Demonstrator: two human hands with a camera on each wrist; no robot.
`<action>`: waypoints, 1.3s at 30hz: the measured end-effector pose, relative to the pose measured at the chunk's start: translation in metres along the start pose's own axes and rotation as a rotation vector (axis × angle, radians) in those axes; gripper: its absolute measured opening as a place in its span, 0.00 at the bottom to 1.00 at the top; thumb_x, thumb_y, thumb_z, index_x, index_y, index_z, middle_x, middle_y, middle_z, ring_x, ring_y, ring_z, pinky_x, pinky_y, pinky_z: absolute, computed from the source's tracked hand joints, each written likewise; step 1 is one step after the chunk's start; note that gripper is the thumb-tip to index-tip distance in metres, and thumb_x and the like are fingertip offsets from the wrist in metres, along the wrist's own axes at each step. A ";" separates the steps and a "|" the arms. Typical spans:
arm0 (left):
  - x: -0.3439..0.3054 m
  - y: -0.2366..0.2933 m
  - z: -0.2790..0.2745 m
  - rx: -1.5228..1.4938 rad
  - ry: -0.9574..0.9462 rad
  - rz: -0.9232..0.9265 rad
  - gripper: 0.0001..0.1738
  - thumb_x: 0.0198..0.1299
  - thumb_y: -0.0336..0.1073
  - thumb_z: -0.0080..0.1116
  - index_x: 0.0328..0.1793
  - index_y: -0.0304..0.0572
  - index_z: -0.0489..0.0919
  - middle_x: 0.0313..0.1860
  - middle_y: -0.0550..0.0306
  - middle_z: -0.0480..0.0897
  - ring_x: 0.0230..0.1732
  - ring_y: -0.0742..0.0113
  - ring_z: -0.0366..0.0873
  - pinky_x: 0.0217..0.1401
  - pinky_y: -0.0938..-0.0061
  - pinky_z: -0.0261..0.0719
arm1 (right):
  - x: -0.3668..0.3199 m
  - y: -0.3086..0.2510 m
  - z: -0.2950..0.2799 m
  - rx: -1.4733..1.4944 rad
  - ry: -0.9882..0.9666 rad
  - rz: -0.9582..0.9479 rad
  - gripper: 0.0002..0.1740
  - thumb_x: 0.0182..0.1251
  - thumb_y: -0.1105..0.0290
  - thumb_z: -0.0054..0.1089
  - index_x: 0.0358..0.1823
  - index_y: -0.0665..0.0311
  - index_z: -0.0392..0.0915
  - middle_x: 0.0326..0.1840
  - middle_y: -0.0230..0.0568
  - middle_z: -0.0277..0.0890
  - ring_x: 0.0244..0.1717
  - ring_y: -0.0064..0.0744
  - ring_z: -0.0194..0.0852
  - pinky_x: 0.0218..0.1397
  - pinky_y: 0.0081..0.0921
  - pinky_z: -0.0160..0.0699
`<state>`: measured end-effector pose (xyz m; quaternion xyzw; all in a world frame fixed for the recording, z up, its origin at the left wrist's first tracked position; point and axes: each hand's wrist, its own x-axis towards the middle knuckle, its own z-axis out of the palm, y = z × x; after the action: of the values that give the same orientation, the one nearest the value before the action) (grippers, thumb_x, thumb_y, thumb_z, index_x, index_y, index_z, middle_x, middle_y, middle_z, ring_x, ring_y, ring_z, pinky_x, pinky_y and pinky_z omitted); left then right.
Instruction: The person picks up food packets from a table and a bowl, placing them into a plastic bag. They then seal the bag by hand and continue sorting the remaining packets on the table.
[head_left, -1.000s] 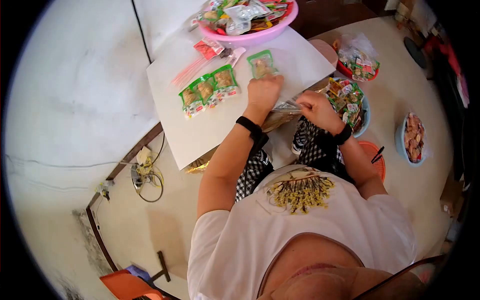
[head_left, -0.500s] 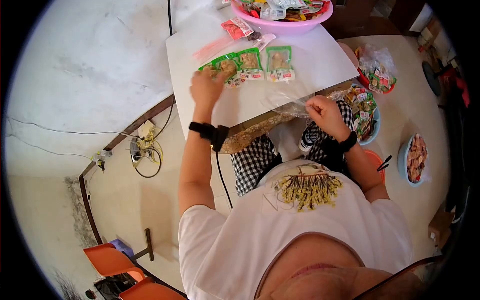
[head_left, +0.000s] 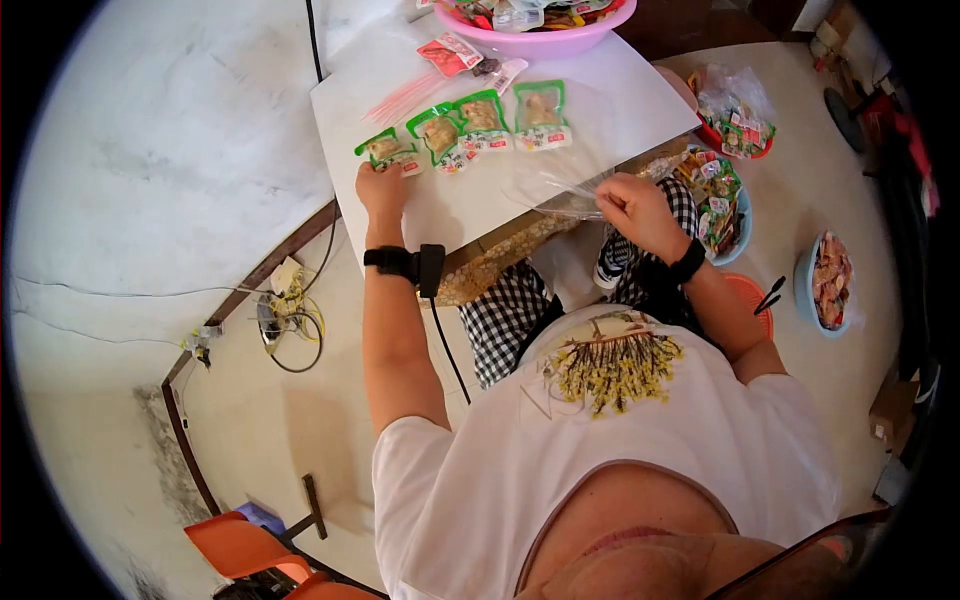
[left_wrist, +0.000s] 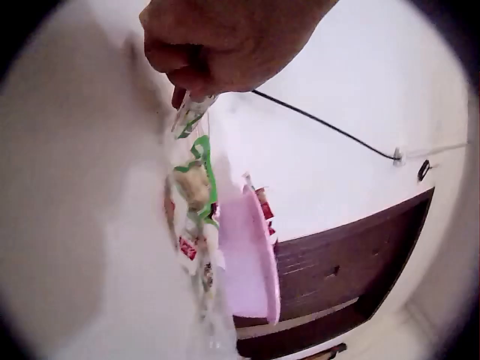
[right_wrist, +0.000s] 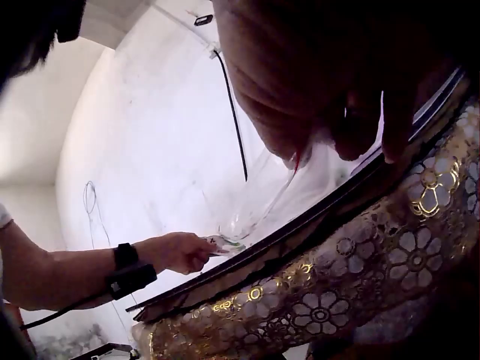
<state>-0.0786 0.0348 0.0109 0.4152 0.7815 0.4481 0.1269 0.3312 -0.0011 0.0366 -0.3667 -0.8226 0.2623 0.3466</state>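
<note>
At the table's left side, my left hand [head_left: 381,196] pinches the lower edge of a green-bordered food packet [head_left: 388,148]. That packet [left_wrist: 190,118] tilts up from the tabletop in the left wrist view. Several similar packets lie in a row to its right, among them a middle packet [head_left: 482,112] and the rightmost packet [head_left: 541,106]. My right hand [head_left: 642,212] grips a clear plastic bag [head_left: 565,186] at the table's front edge. In the right wrist view the bag [right_wrist: 271,196] hangs loose from curled fingers.
Behind the row lie pink strips [head_left: 402,98] and a red packet [head_left: 450,54]. A pink basin [head_left: 545,42] heaped with packets stands at the back. On the right are a blue basin [head_left: 744,222] of packets and another blue basin [head_left: 806,290] on the floor.
My left hand has gone from the rightmost packet to the leftmost one and drawn it left, apart from the row. My right hand keeps hold of the plastic bag near the table edge.
</note>
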 end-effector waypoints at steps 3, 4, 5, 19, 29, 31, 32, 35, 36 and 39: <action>-0.023 0.019 -0.024 -0.488 -0.090 -0.178 0.08 0.56 0.24 0.59 0.39 0.40 0.71 0.21 0.64 0.72 0.15 0.78 0.64 0.14 0.80 0.60 | 0.000 -0.002 0.000 -0.011 0.009 0.023 0.05 0.62 0.71 0.58 0.33 0.65 0.75 0.26 0.43 0.70 0.28 0.44 0.71 0.32 0.35 0.68; -0.028 0.017 -0.033 -0.553 -0.116 -0.149 0.08 0.57 0.24 0.58 0.40 0.40 0.71 0.23 0.63 0.73 0.16 0.78 0.64 0.15 0.81 0.60 | 0.000 -0.002 0.001 -0.008 0.037 0.011 0.05 0.62 0.72 0.59 0.32 0.66 0.75 0.25 0.42 0.69 0.27 0.42 0.70 0.31 0.34 0.67; -0.033 0.014 -0.040 -0.620 -0.142 -0.122 0.08 0.57 0.24 0.57 0.40 0.40 0.71 0.24 0.62 0.74 0.16 0.79 0.63 0.15 0.81 0.60 | 0.000 -0.002 0.002 -0.008 0.064 -0.002 0.05 0.62 0.73 0.59 0.32 0.66 0.75 0.25 0.42 0.68 0.25 0.40 0.69 0.29 0.33 0.65; -0.174 0.097 -0.021 -0.963 -1.001 -0.474 0.10 0.65 0.23 0.51 0.52 0.37 0.74 0.36 0.56 0.81 0.19 0.81 0.65 0.19 0.87 0.64 | 0.005 -0.007 0.007 0.062 0.243 -0.037 0.04 0.63 0.71 0.59 0.36 0.64 0.77 0.32 0.44 0.75 0.33 0.47 0.75 0.36 0.35 0.73; -0.175 0.115 0.038 -1.007 -0.906 -0.358 0.11 0.65 0.23 0.48 0.52 0.45 0.71 0.36 0.60 0.79 0.17 0.78 0.64 0.20 0.82 0.67 | 0.006 -0.009 0.010 0.141 0.302 -0.039 0.04 0.64 0.74 0.59 0.38 0.65 0.78 0.30 0.42 0.74 0.31 0.43 0.74 0.34 0.32 0.72; -0.175 0.118 0.044 -0.962 -0.896 -0.350 0.11 0.65 0.22 0.47 0.51 0.45 0.71 0.36 0.60 0.79 0.17 0.79 0.65 0.20 0.82 0.67 | 0.005 -0.009 0.011 0.156 0.320 -0.078 0.04 0.65 0.75 0.58 0.40 0.65 0.79 0.28 0.40 0.72 0.29 0.37 0.72 0.33 0.29 0.70; -0.176 0.121 0.047 -0.950 -0.888 -0.344 0.11 0.65 0.21 0.46 0.49 0.44 0.71 0.34 0.60 0.79 0.16 0.79 0.65 0.18 0.83 0.65 | 0.005 -0.008 0.011 0.171 0.320 -0.079 0.04 0.65 0.75 0.58 0.40 0.65 0.79 0.28 0.40 0.72 0.29 0.37 0.72 0.33 0.29 0.70; -0.176 0.132 0.055 -0.878 -0.848 -0.316 0.10 0.64 0.20 0.44 0.46 0.43 0.72 0.30 0.60 0.80 0.14 0.79 0.65 0.13 0.85 0.60 | 0.004 -0.007 0.012 0.200 0.315 -0.070 0.05 0.64 0.74 0.60 0.40 0.65 0.79 0.28 0.41 0.73 0.30 0.39 0.73 0.33 0.30 0.71; -0.175 0.135 0.057 -0.830 -0.827 -0.301 0.10 0.64 0.20 0.44 0.46 0.43 0.72 0.30 0.60 0.80 0.13 0.79 0.64 0.13 0.85 0.60 | 0.003 -0.009 0.012 0.199 0.312 -0.059 0.05 0.63 0.74 0.60 0.39 0.64 0.80 0.29 0.41 0.74 0.30 0.41 0.73 0.33 0.32 0.71; -0.170 0.138 0.067 -0.796 -0.793 -0.268 0.10 0.63 0.20 0.44 0.45 0.43 0.73 0.30 0.61 0.80 0.13 0.80 0.64 0.13 0.85 0.60 | 0.002 -0.008 0.013 0.197 0.326 -0.087 0.05 0.62 0.73 0.61 0.39 0.64 0.80 0.29 0.42 0.74 0.31 0.43 0.74 0.33 0.34 0.72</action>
<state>0.1397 -0.0195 0.0547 0.3691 0.4909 0.4977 0.6123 0.3171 -0.0066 0.0342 -0.3328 -0.7409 0.2637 0.5204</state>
